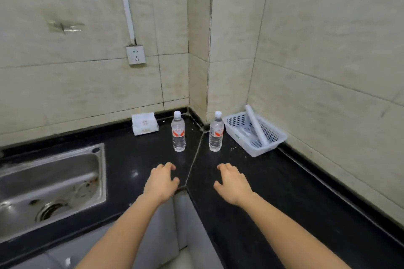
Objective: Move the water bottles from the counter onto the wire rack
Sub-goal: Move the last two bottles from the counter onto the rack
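Fingers loosely curled, holding nothing, left hand (161,182) and right hand (232,183) palm-down over counter (273,192), short of bottles (178,131)

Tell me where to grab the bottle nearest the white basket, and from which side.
Wrap the right hand around the labelled middle of the right bottle, coming from the front. It stands upright, the body there is straight, and the white basket crowds its right side.

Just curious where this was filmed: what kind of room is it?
Most likely a plain home kitchen: a steel sink set into a black counter, tiled walls meeting in a corner, and a wall socket above the worktop.
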`<state>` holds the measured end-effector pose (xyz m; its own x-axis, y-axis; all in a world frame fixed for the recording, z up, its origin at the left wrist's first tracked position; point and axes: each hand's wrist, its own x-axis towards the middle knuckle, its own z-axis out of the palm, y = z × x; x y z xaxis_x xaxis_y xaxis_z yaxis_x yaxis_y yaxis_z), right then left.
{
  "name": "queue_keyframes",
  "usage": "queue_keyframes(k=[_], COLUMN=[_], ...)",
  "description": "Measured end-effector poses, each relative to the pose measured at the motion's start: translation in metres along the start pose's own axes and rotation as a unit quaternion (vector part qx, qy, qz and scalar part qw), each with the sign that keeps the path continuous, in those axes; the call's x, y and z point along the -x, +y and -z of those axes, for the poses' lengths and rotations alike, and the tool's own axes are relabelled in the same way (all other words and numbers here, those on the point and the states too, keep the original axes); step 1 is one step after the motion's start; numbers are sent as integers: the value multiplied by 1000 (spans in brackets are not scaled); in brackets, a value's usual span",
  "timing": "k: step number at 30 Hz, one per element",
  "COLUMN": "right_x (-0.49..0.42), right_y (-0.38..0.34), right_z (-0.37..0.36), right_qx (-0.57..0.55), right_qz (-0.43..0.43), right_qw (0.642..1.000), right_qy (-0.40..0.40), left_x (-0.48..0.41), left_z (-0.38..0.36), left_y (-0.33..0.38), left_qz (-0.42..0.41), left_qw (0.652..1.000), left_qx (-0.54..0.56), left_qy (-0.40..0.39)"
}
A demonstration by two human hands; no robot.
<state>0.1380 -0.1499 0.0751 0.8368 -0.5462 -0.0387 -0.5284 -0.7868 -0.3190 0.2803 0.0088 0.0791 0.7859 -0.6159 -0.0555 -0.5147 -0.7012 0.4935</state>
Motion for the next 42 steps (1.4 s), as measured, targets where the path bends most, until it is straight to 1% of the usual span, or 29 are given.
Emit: queue_keyframes(k=[4,7,10,13,15,18,20,22,25,27,30,32,35,39,42], right_x=[-69,-119,-170,-217,-244,-282,-303,-318,-331,-333,-332,-328,-312,-281,-250], right_y=[4,10,17,23,27,33,35,37,42,44,44,43,42,44,50], right_z=[-2,-6,-7,-5,-3,1,4,4,1,-1,-2,-6,-14,-19,-13], right_qx=[-8,-17,-33,-76,-95,-103,-127,-130,-126,-140,-145,-131,-108,-98,-118], right_qz=[-17,-48,-80,-127,-155,-180,-179,-171,-168,-165,-156,-145,-132,-163,-208], right_qw=[1000,999,996,988,981,971,966,967,971,969,967,968,968,962,946], right_qy=[-6,-8,9,43,68,116,136,136,118,120,140,155,183,195,220], left_x=[-72,-124,-179,-231,-264,-311,-336,-353,-363,-364,-369,-372,-373,-372,-357], left_z=[-6,-16,-17,-9,-2,2,2,-3,-13,-18,-20,-21,-22,-15,-10], left_y=[-9,-10,-12,-17,-23,-31,-35,-39,-44,-48,-51,-53,-58,-49,-29], left_qz=[0,-17,-35,-68,-65,-73,-109,-152,-176,-174,-154,-133,-116,-123,-155], left_qw=[1000,999,997,989,985,982,977,970,959,955,953,951,949,948,946], left_qx=[20,27,65,113,140,165,181,192,215,236,252,266,281,280,265], left_qy=[-8,-9,19,64,75,56,35,1,-50,-52,-68,-82,-82,-88,-105])
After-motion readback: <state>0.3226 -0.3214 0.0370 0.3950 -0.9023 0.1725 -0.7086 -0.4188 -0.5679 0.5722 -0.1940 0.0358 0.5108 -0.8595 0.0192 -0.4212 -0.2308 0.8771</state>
